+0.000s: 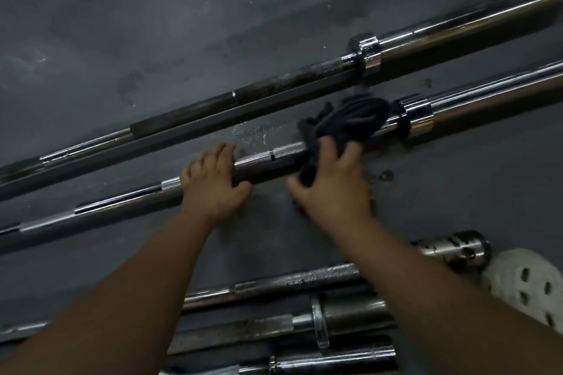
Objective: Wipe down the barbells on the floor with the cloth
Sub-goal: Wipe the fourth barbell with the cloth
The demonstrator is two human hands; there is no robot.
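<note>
A chrome barbell [268, 157] lies slanted across the dark floor, with a shiny collar at its right. My left hand [213, 183] curls over its knurled shaft. Just to the right, my right hand [332, 183] grips a black cloth [350, 120] that is bunched around the same shaft beside the collar. A second, rusty barbell [292, 77] lies parallel behind it, untouched.
Several more bars and sleeves [304, 286] lie side by side close to me at the bottom. A chrome sleeve end [457, 248] and a white perforated shoe [530, 283] sit at the lower right. The grey floor [152, 24] stretches beyond the far barbell.
</note>
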